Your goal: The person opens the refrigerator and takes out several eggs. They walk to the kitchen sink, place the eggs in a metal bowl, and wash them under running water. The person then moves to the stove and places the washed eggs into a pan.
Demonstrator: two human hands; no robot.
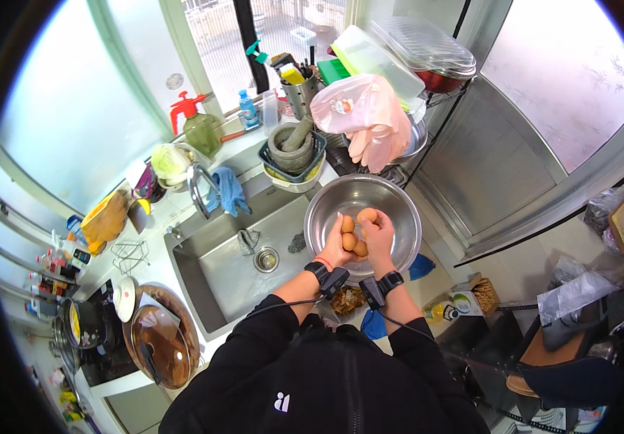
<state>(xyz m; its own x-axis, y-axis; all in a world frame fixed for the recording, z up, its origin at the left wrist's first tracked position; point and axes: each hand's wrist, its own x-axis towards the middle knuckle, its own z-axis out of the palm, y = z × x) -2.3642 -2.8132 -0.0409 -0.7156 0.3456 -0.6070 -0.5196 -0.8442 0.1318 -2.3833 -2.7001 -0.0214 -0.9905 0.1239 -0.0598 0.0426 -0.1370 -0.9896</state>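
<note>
Several brown eggs (349, 240) rest in my left hand (335, 248), which is cupped around them. My right hand (380, 238) has its fingers on another brown egg (367, 215) beside them. Both hands are over a wide stainless steel bowl (404, 247), and its inner wall shows around them. Whether more eggs lie beneath my hands is hidden. Each wrist carries a black strapped device with a cable.
Left of the bowl is a steel sink (241, 290) with a faucet (198, 190) and blue cloth (229, 190). Behind stand a stone mortar (290, 152) and pink rubber gloves (377, 141). A waste bin with scraps (347, 300) sits below the bowl. A glass lid (162, 339) lies left.
</note>
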